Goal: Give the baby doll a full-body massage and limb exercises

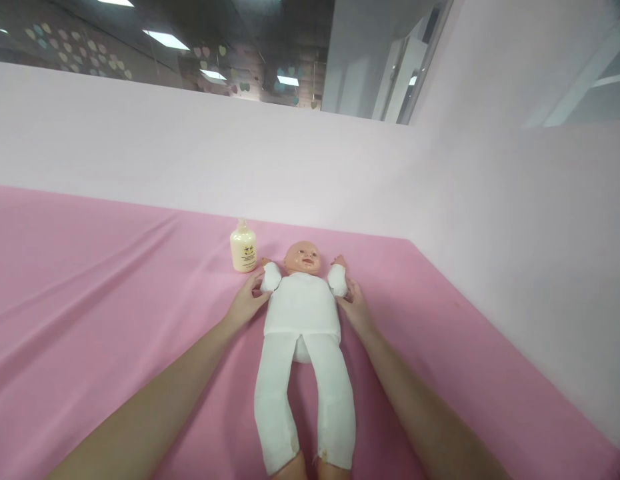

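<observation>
A baby doll [303, 307] with a white cloth body lies on its back on the pink sheet, head toward the wall and both arms bent up. My left hand [249, 300] is at the doll's upper arm on the left of the picture, thumb and fingers curved around its sleeve. On the other side, my right hand [355, 305] holds the other upper arm in the same way. Part of my fingers is hidden behind the sleeves. A cream-coloured bottle [243, 248] with dark print stands upright beside the doll's raised hand, just beyond my left hand.
The pink sheet [115, 280] has folds at the left. A pale wall [190, 147] runs along the back and another rises at the right. Above the back wall, a window [270, 53] shows ceiling lights and hanging hearts.
</observation>
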The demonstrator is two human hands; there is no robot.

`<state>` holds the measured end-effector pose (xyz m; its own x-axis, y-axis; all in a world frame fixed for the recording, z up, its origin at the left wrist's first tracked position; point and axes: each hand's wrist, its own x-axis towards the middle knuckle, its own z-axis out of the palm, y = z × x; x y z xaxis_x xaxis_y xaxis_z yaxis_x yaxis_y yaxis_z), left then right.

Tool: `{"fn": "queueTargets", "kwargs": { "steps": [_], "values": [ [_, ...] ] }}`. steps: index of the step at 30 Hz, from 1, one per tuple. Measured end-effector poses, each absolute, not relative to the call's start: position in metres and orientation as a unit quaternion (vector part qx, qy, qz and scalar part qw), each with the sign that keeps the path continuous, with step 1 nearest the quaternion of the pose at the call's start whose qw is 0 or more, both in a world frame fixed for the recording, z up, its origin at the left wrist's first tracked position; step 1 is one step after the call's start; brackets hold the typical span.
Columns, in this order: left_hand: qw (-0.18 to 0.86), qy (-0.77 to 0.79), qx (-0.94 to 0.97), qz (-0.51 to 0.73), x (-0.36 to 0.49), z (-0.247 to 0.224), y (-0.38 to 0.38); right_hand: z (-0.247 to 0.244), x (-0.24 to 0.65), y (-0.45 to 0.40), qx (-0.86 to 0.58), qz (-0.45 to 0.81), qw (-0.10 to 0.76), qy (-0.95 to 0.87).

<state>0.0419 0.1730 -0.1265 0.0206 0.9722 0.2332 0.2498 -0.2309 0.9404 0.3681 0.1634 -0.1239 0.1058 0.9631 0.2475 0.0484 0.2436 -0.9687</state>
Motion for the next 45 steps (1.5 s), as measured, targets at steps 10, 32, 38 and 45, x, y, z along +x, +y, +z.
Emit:
{"fn": "queueTargets", "kwargs": {
  "steps": [10,32,38,45],
  "values": [
    [0.464,0.432,0.552,0.542,0.045,-0.120,0.174,-0.107,0.365,0.158,-0.433,0.450,0.622,-0.472],
    [0.482,0.448,0.493,0.570,0.048,-0.126,0.178,-0.098,0.360,0.149,-0.450,0.460,0.643,-0.415],
    [0.461,0.446,0.518,0.566,0.045,-0.127,0.178,-0.105,0.360,0.155,-0.441,0.473,0.633,-0.426],
    [0.435,0.447,0.593,0.509,0.045,-0.118,0.171,-0.116,0.361,0.161,-0.448,0.405,0.604,-0.520]
  ]
}}
